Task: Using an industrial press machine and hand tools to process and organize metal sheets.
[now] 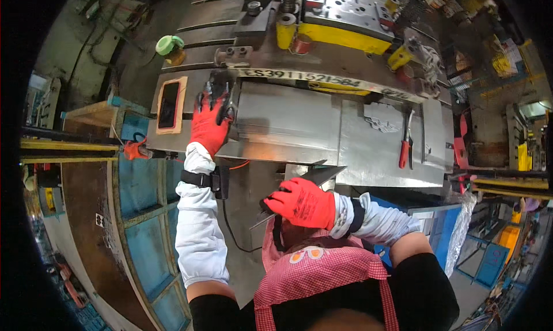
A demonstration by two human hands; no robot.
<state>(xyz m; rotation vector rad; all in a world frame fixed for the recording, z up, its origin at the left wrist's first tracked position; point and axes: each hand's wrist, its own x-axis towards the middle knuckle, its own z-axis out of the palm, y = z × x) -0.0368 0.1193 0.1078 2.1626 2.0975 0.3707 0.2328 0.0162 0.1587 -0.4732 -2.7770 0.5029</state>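
Metal sheet (324,174) gripped by the right hand (302,203), visible length slanting up rightward, beside the table (368,158); left hand (212,120) spread open, farther off

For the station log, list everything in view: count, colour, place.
Metal bed: one, grey, centre.
Perforated block: one, silver, top centre.
Jar: one, green lid, upper left.
Phone: one, dark, bed's left.
Hand tool: one, red handle, bed's right.
Cut pieces: several, silver, beside tool.
Sheet: one, dark grey, lower centre.
Panelled frame: one, blue, left.
Background items: uncountable, mixed colours, edges.
Apron: one, red check, bottom centre.
Sleeves: two, white, forearms.
Left grip: one, red, by phone.
Right grip: one, red, holding sheet.
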